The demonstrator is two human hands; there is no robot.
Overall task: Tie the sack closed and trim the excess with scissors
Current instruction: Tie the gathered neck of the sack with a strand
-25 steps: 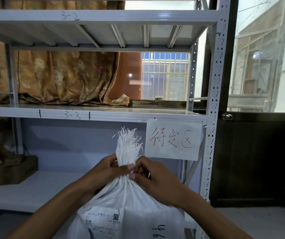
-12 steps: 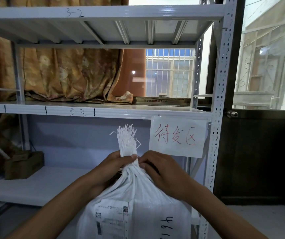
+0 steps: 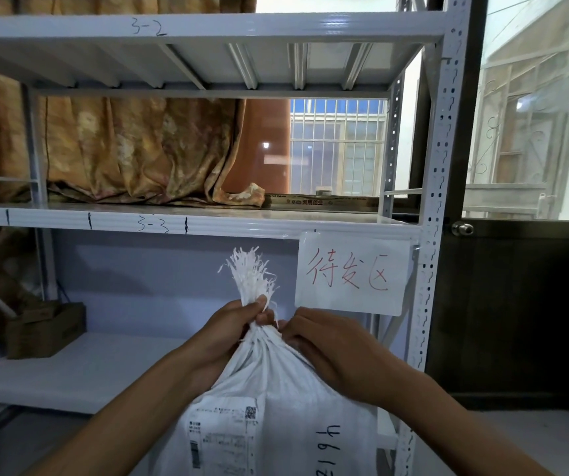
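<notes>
While neck stays bunched, tie goes on best. White woven sack (image 3: 276,407) at bottom middle of frame, frayed top (image 3: 250,273) sticking up. Left hand (image 3: 231,333) squeezes neck tight. Right hand (image 3: 327,345) fingers curled, pinching neck from other side. No tie or scissors seen. Keep squeeze firm, wrap low, just under fray.

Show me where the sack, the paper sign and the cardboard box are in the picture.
sack (image 3: 276,389): head view, on the white woven body below the gathered neck.
paper sign (image 3: 352,273): head view, on the middle of the sheet with red writing.
cardboard box (image 3: 44,333): head view, on its front side, on the lower shelf.
</notes>
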